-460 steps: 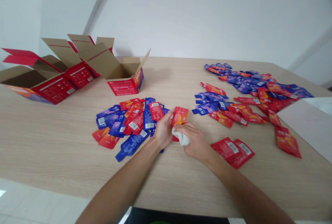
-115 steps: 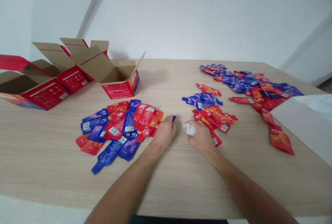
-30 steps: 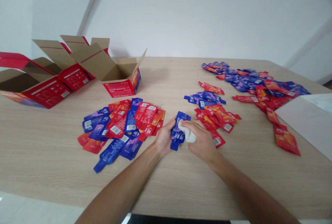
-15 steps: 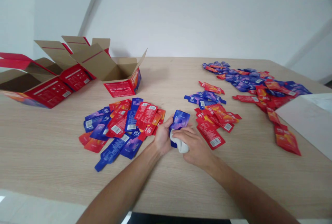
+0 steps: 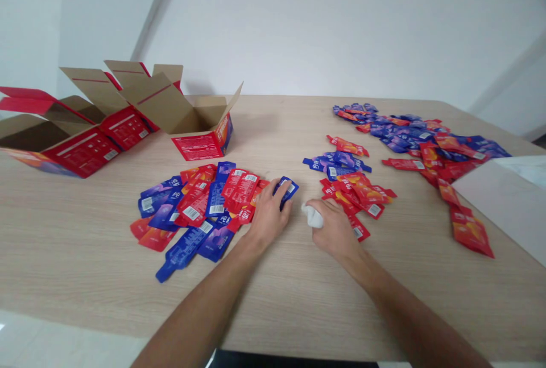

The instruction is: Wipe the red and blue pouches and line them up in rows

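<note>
Nearest, the right hand (image 5: 335,230) is curled tight around a small white cloth (image 5: 313,216) just beside the red sachets (image 5: 356,194), while the left hand (image 5: 268,213) lies flat, fingers pinning a blue sachet (image 5: 286,190) at the near pile's (image 5: 198,207) right edge. Best to slide that sachet fully onto the pile, short of the open boxes (image 5: 200,126) across the worktop (image 5: 277,288).

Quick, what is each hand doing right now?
Left hand: fingers rest on a blue packet at the pile's edge.
Right hand: closed around a white cloth.
</note>
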Tool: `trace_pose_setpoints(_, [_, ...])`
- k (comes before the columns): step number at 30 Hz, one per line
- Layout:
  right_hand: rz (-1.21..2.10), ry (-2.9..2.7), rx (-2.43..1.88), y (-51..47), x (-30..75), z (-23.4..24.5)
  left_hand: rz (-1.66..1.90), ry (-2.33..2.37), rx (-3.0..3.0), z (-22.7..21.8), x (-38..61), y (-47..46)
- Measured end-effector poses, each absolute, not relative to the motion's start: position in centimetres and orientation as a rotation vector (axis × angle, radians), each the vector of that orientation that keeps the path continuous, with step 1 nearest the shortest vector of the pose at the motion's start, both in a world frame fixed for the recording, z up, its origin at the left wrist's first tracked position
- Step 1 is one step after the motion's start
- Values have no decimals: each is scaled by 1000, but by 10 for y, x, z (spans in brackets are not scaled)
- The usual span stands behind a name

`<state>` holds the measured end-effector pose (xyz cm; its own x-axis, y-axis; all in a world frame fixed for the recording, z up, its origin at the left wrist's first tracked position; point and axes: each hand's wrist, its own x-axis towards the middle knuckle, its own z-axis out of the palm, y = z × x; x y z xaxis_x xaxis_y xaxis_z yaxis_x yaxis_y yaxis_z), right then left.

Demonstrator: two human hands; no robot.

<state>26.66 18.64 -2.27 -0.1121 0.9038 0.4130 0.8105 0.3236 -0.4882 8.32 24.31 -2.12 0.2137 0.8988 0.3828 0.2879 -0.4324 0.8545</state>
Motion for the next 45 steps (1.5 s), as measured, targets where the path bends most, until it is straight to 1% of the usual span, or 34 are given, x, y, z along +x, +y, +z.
trace_pose_setpoints(4, [55, -1833, -1926, 191, 281, -18, 1053, 1393, 2136, -28, 74, 254])
trace_pose_setpoints(6, [95, -1796, -2110, 193, 287, -16, 895, 1595, 2308, -28, 72, 255])
trace_pose_setpoints(8, [176, -1794, -2204, 195, 292, -15, 727, 1803, 2435, -26, 69, 255])
trace_pose_setpoints(12, [271, -1827, -2166, 194, 289, -12, 572, 2130, 2471, -21, 63, 253])
trace_pose_setpoints(15, [343, -1807, -2090, 190, 282, -6, 576, 2325, 2379, -15, 60, 254])
trace_pose_setpoints(17, [418, -1757, -2029, 189, 278, -2, 611, 2364, 2340, -11, 62, 253])
trace_pose_setpoints(19, [483, -1686, -1965, 189, 277, 1, 643, 2296, 2348, -8, 68, 250])
trace_pose_setpoints(21, [515, -1627, -1928, 190, 279, 3, 607, 2120, 2398, -8, 77, 245])
trace_pose_setpoints(24, [478, -1600, -1955, 193, 284, 2, 485, 1798, 2438, -13, 90, 234])
trace_pose_setpoints(29, [426, -1640, -1973, 195, 287, -1, 423, 1103, 2571, -17, 99, 221])
trace_pose_setpoints(31, [409, -1655, -1961, 195, 284, -1, 357, 910, 2597, -16, 100, 220])
trace_pose_setpoints(34, [368, -1631, -1926, 193, 281, -1, 332, 893, 2569, -15, 100, 221])
trace_pose_setpoints(38, [320, -1492, -1814, 190, 280, 0, 441, 1159, 2311, -15, 96, 226])
trace_pose_setpoints(41, [268, -1422, -1695, 188, 278, 0, 580, 1294, 1935, -17, 90, 232])
trace_pose_setpoints(43, [267, -1427, -1611, 185, 275, 0, 707, 1217, 1581, -19, 88, 235])
trace_pose_setpoints(45, [277, -1469, -1542, 183, 272, -3, 812, 1029, 1218, -20, 89, 236])
